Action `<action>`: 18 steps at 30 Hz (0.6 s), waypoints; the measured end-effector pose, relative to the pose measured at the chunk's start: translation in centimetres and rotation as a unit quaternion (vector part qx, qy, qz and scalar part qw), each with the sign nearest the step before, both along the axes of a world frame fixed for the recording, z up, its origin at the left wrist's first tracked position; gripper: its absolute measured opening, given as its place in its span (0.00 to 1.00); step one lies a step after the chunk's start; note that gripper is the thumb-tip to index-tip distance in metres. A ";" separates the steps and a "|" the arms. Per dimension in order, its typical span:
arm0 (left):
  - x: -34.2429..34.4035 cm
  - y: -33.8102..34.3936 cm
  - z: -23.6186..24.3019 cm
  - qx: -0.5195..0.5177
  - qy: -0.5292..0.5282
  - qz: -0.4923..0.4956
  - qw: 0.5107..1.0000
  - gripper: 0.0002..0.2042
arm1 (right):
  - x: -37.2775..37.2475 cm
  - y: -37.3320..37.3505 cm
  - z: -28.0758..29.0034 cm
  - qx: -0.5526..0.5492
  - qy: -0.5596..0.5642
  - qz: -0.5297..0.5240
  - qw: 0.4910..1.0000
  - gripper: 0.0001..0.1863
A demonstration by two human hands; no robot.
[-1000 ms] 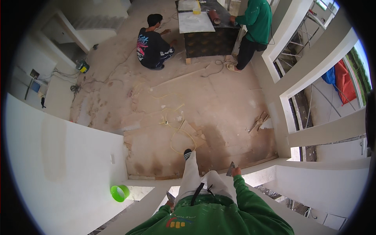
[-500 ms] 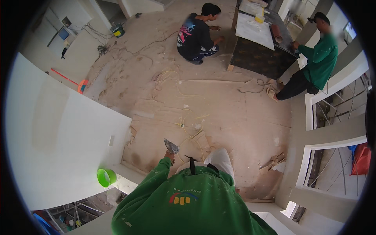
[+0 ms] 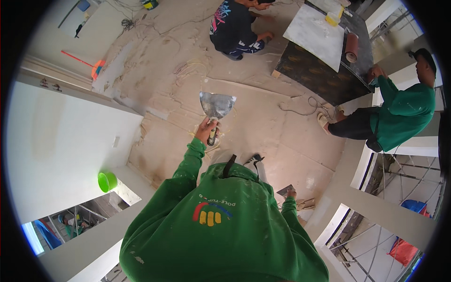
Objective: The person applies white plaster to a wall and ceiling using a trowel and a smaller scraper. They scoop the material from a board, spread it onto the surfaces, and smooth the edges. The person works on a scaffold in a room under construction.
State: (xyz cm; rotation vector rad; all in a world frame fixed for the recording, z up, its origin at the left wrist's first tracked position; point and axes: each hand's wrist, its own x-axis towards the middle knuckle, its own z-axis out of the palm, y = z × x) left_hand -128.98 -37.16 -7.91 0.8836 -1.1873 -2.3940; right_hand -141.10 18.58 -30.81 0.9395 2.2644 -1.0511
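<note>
My left hand [image 3: 206, 129] is raised over the floor, closed round the handle of a wide metal putty knife [image 3: 217, 104] whose broad blade is smeared with pale residue and points forward. Lower at the right, beside my green sweatshirt, my right hand [image 3: 291, 193] grips a second flat metal scraper [image 3: 283, 190], partly seen. The paper-covered floor [image 3: 249, 120] lies below both hands, with a thin yellow cord partly behind the left one.
A person in black [image 3: 230, 33] crouches by a dark bench [image 3: 324, 77] carrying a white sheet and red roll. A person in green [image 3: 406, 105] works at its right end. A green bucket [image 3: 107, 182] sits by the left wall. Cables cross the floor; openings with scaffolding [image 3: 413, 181] flank me.
My left hand has risen forward with its putty knife. My right hand has come back into sight. My view has turned, shifting the bench and co-workers rightward.
</note>
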 end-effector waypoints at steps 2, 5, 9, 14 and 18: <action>-4.0 -0.3 -1.2 -0.078 -0.041 -0.037 0.995 0.11 | -9.3 0.4 0.2 -0.012 -0.046 0.067 0.997 0.24; -9.7 -0.9 -7.0 -0.179 -0.185 -0.145 0.955 0.11 | -21.7 1.8 -0.9 0.143 0.080 0.252 0.954 0.22; -7.9 -0.9 -17.5 -0.185 -0.370 -0.253 0.874 0.10 | -30.9 -13.1 8.1 0.029 0.186 0.296 0.936 0.18; -9.2 -3.5 -32.8 -0.430 -0.356 -0.456 0.693 0.10 | -39.1 -25.9 13.7 -0.072 0.248 0.391 0.883 0.20; -16.1 -7.0 -30.0 -0.424 -0.109 -0.488 0.755 0.11 | -46.7 -33.0 19.2 -0.119 0.309 0.405 0.852 0.23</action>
